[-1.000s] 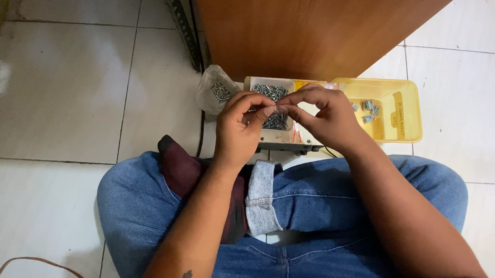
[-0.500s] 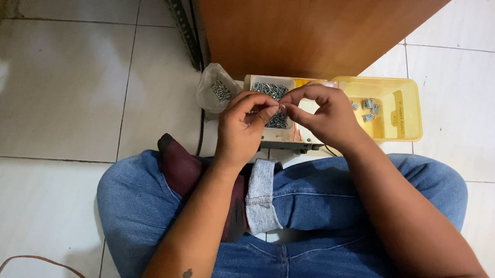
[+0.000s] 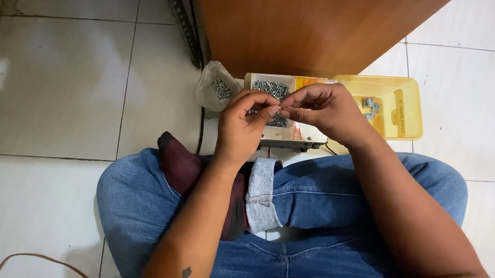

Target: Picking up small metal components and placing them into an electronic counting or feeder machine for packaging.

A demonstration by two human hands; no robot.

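Two hands meet above the white tray of screws point(image 3: 271, 89); left hand point(image 3: 245, 122) and right hand point(image 3: 325, 109) pinch one tiny part point(image 3: 280, 107) between fingertips, too small to identify. Yellow tray point(image 3: 404, 101) sits right, plastic bag point(image 3: 217, 90) left. Judgement: keep the pinch tight, work low over the tray so drops land inside.

Just beyond the pinching fingertips sits a white tray point(image 3: 256, 80) of silver-grey screws point(image 3: 271, 88). To its right lies a translucent yellow lid point(image 3: 407, 107), to its left a clear bag point(image 3: 215, 90). Below the grip are blue jeans point(image 3: 316, 191) with a paler turned cuff point(image 3: 260, 194) and a dark maroon sock point(image 3: 182, 164). Above stands an orange-brown wood panel point(image 3: 320, 24) on whitish tiles point(image 3: 61, 80).
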